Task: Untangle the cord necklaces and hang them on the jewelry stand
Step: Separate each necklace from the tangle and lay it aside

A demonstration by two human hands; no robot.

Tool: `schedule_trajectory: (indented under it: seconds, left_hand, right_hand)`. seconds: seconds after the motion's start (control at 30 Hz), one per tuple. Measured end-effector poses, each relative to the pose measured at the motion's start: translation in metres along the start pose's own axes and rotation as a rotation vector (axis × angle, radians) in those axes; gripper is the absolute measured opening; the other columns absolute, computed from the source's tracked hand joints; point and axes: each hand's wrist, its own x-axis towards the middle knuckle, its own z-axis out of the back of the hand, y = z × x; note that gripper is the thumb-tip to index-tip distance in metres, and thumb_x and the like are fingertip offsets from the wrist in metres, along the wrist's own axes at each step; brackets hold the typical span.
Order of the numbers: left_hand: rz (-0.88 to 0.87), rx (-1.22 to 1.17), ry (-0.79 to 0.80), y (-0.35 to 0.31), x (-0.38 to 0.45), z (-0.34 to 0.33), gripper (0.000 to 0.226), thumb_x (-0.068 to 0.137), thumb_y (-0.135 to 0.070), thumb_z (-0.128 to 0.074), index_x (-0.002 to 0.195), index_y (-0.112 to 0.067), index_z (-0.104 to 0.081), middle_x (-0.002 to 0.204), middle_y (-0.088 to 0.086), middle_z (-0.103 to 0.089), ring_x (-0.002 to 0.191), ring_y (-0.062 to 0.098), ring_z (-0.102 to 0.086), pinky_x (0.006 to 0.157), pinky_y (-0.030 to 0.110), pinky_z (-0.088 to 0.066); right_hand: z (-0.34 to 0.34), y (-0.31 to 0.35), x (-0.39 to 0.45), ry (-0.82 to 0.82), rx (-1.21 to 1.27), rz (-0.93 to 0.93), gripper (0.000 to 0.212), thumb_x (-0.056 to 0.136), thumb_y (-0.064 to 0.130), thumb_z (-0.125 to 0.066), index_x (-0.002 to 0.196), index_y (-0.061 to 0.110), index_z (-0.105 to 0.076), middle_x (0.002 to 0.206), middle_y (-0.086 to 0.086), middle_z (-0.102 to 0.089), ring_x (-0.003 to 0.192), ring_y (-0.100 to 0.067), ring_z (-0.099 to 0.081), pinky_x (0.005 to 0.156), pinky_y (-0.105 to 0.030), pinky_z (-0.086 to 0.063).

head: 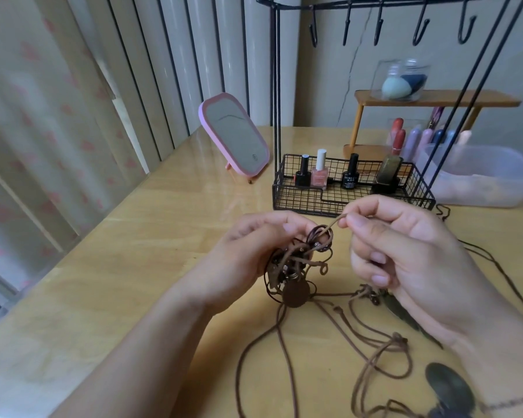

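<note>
The left hand [251, 251] grips a knotted bundle of brown cord necklaces [296, 263] above the surface [163, 236]; the right hand [405, 251] pinches one cord end [334, 223] drawn from it; loose cords trail below; behind, the jewelry stand [354, 188] shows five bare hooks, four bottles.

Soft daylight, blurred wide-angle edges

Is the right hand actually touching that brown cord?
Touching. The head view shows the right hand pinching a cord end between thumb and forefinger, above the tangle.
</note>
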Motion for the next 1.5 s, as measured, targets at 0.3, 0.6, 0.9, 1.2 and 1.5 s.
schedule_trajectory:
  seconds: [0.3, 0.6, 0.9, 1.2, 1.5]
  left_hand:
    - [-0.018, 0.149, -0.011, 0.005, 0.0, 0.004, 0.016, 0.076, -0.024, -0.068, 0.09, -0.026, -0.076, 0.082, 0.005, -0.06, 0.065, 0.011, -0.05, 0.057, 0.026, -0.039]
    - [-0.126, 0.206, -0.146, 0.005, 0.003, 0.004, 0.013, 0.081, -0.002, -0.061, 0.08, -0.014, -0.066, 0.066, -0.007, -0.056, 0.062, 0.008, -0.046, 0.06, 0.019, -0.04]
    - [-0.087, 0.243, -0.014, 0.015, 0.005, -0.006, 0.023, 0.091, -0.024, -0.062, 0.101, -0.004, -0.063, 0.089, 0.009, -0.065, 0.082, 0.03, -0.06, 0.079, 0.039, -0.049]
    - [-0.112, 0.154, 0.006, 0.005, 0.001, -0.005, 0.004, 0.085, -0.006, -0.065, 0.085, -0.01, -0.066, 0.073, -0.009, -0.065, 0.066, 0.002, -0.057, 0.064, 0.012, -0.043]
    - [-0.104, 0.067, -0.039, 0.006, 0.001, 0.0, 0.013, 0.086, -0.025, -0.061, 0.082, -0.012, -0.065, 0.082, 0.018, -0.059, 0.073, 0.024, -0.053, 0.067, 0.029, -0.044]
  right_hand:
    - [0.0, -0.002, -0.001, -0.001, -0.067, 0.1, 0.012, 0.085, 0.021, -0.064, 0.076, 0.012, -0.062, 0.056, -0.005, -0.041, 0.05, -0.023, -0.038, 0.043, -0.021, -0.032]
    - [0.001, -0.013, 0.001, 0.006, -0.466, 0.103, 0.015, 0.081, 0.02, -0.061, 0.066, 0.017, -0.065, 0.057, -0.008, -0.063, 0.052, -0.021, -0.062, 0.049, -0.023, -0.044]
    - [0.002, -0.015, 0.007, 0.018, 0.106, 0.059, 0.015, 0.085, 0.018, -0.038, 0.077, 0.01, -0.049, 0.072, -0.019, -0.063, 0.064, -0.038, -0.061, 0.052, -0.037, -0.048]
    - [0.004, -0.016, 0.007, 0.027, 0.248, 0.116, 0.016, 0.088, 0.015, -0.032, 0.077, 0.013, -0.044, 0.075, -0.02, -0.062, 0.061, -0.037, -0.061, 0.054, -0.041, -0.048]
    - [0.01, -0.019, 0.009, -0.087, -0.093, 0.075, 0.018, 0.078, 0.017, -0.041, 0.067, 0.012, -0.053, 0.07, -0.012, -0.065, 0.061, -0.029, -0.06, 0.049, -0.035, -0.041]
